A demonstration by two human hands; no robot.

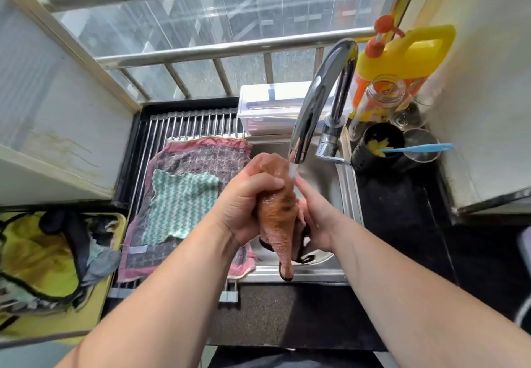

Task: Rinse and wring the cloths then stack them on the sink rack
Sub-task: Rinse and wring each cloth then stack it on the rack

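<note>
While water ran from the faucet [316,100] in a thin stream [292,170], the brown cloth [277,218] was held bunched into a thick rope directly beneath it, above the bowl of the sink [342,183]. Its lower end hung down past the front rim.

Hand states, as observed from beside the counter:
- The left hand [247,209] gripped the upper part of the cloth, fingers and thumb curled round it.
- The right hand [319,218] lay against the far side of the cloth, fingers fairly straight and reaching up to the stream. Whether its thumb closed on the fabric could not be told.

The rack [189,123] spanned the left side of the sink. Two cloths already lay flat on it: a pink-edged checked cloth [198,155] underneath and a green-and-white cloth [181,206] on top of it. A heap of fabric [37,252] sat well to the left of the rack.

Step in hand, by judgement: rinsing of the third cloth — wringing appeared not yet complete, since the water was running onto it.

The next move would call for both hands to close firmly on the rope and twist in opposite directions over the bowl. The cloth should then be opened out and carried left — low, to limit dripping on the counter — and laid on the two cloths already on the rack.
</note>
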